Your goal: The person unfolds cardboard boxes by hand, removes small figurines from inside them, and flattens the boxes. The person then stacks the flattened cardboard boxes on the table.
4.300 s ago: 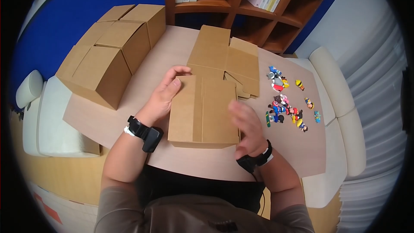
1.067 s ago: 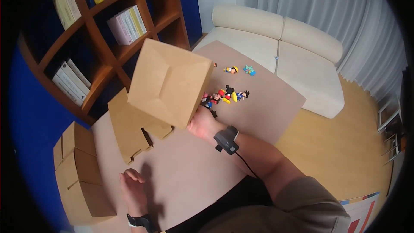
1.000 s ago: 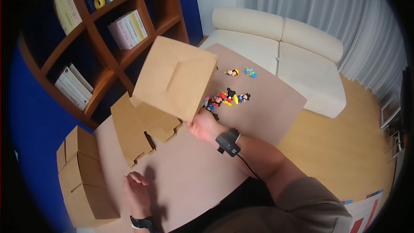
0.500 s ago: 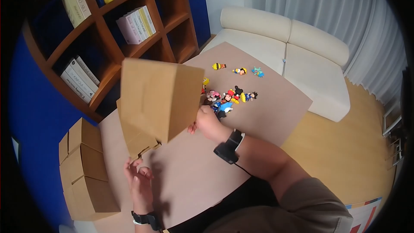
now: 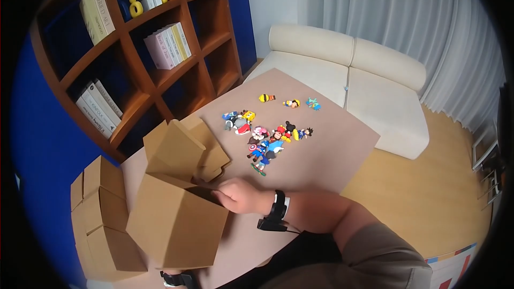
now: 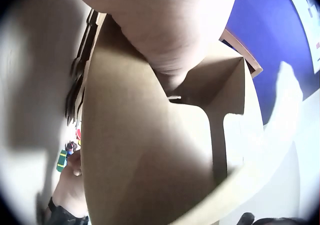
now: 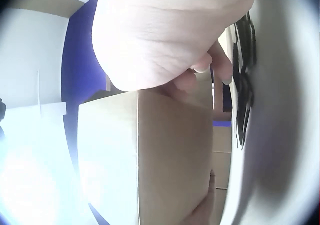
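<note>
Though head view mostly hides it, left hand (image 6: 162, 25) holds the open box (image 5: 160, 219).

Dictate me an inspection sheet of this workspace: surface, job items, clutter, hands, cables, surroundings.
Surface: table, no spill or damage seen where visible.
Job's things: cardboard box with a raised flap; flattened cardboard behind it; closed boxes lined up on the left.
Clutter: toy figures, mostly bunched beyond the right hand.
Hands: right hand grips the box's upper edge; left hand at the box, fingers mostly hidden.
Cables: black cable at the right wrist.
Surroundings: bookshelf, sofa.
</note>
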### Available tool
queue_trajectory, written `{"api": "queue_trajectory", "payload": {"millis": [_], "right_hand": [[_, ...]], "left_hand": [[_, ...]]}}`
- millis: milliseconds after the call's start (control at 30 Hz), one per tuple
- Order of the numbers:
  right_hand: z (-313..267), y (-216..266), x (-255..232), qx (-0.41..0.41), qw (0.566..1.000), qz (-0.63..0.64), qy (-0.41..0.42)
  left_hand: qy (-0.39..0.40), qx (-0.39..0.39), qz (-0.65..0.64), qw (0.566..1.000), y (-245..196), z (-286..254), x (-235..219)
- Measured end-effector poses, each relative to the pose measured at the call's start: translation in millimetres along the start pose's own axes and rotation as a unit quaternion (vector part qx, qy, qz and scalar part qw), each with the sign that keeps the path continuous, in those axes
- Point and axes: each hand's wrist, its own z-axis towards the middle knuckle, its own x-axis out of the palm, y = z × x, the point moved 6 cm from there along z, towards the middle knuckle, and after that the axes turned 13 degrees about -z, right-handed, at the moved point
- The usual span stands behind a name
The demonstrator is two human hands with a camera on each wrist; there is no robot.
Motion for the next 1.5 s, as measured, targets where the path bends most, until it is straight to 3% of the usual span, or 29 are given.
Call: {"api": "queue_trajectory", "payload": {"millis": [67, 100, 133, 200, 267, 333, 367, 433, 467, 500, 533, 600, 667, 800, 867, 933, 1033, 1067, 1133, 1233, 1433, 1500], "right_hand": [[-2, 3, -6, 0.025, 0.998, 0.008, -0.05], [-6, 2, -12, 0.075, 0.99, 0.041, -0.108], [-6, -2, -10, 0.077, 0.99, 0.04, -0.107], [-10, -31, -14, 0.226, 0.945, 0.145, -0.19], [-9, -36, -16, 0.221, 0.947, 0.149, -0.177], [-9, -45, -14, 0.265, 0.902, 0.252, -0.23], [-5, -42, -16, 0.264, 0.902, 0.252, -0.231], [-6, -50, -8, 0.357, 0.8, 0.419, -0.237], [-7, -55, -14, 0.358, 0.8, 0.419, -0.239], [-7, -62, -15, 0.374, 0.84, 0.361, -0.156], [-6, -61, -15, 0.387, 0.869, 0.3, -0.072], [-5, -51, -12, 0.368, 0.888, 0.273, -0.039], [-3, -42, -5, 0.348, 0.905, 0.246, -0.003], [-7, -39, 16, 0.346, 0.884, 0.314, 0.028], [-4, -41, 11, 0.355, 0.882, 0.309, 0.008], [-2, -57, 5, 0.302, 0.881, 0.358, -0.068], [-11, -69, -4, 0.324, 0.812, 0.472, -0.113], [-13, -70, -7, 0.334, 0.791, 0.499, -0.12], [-18, -71, -11, 0.35, 0.747, 0.551, -0.127], [-19, -71, -19, 0.362, 0.708, 0.593, -0.126], [-12, -54, -15, 0.383, 0.663, 0.638, -0.083], [-5, -41, -11, 0.391, 0.639, 0.66, -0.054]], "left_hand": [[0.006, -0.012, 0.009, 1.0, 3, -2, 1], [0.01, -0.019, 0.016, 1.0, 4, -3, 1], [0.016, -0.025, 0.021, 0.999, 6, -4, 2], [0.026, -0.042, 0.036, 0.998, 9, -6, 2], [0.04, -0.066, 0.051, 0.996, 10, -7, 1], [0.062, -0.098, 0.077, 0.99, 17, -2, 7], [0.079, -0.108, 0.102, 0.986, 19, 0, 6], [0.109, -0.084, 0.175, 0.975, 16, 5, 4], [0.121, -0.053, 0.221, 0.966, 11, 8, 2], [0.144, 0.009, 0.308, 0.94, 5, 9, 4], [0.145, 0.009, 0.309, 0.94, 6, 8, 6], [0.02, 0.005, 0.144, 0.989, 10, 6, -2], [-0.035, 0.037, 0.073, 0.996, 5, 4, -2], [-0.036, 0.091, 0.098, 0.99, -5, 2, -2], [-0.021, 0.123, 0.138, 0.983, -12, 4, -5], [0.011, 0.16, 0.196, 0.967, -15, 8, 1], [0.105, 0.157, 0.296, 0.936, -15, 11, 20], [0.171, 0.139, 0.354, 0.909, -10, 8, 28], [0.164, 0.105, 0.354, 0.915, -8, 9, 31], [0.139, 0.12, 0.357, 0.916, -9, 9, 26], [-0.061, 0.189, 0.331, 0.922, -25, 18, -17], [-0.222, 0.204, 0.289, 0.909, -27, 16, -47]]}}
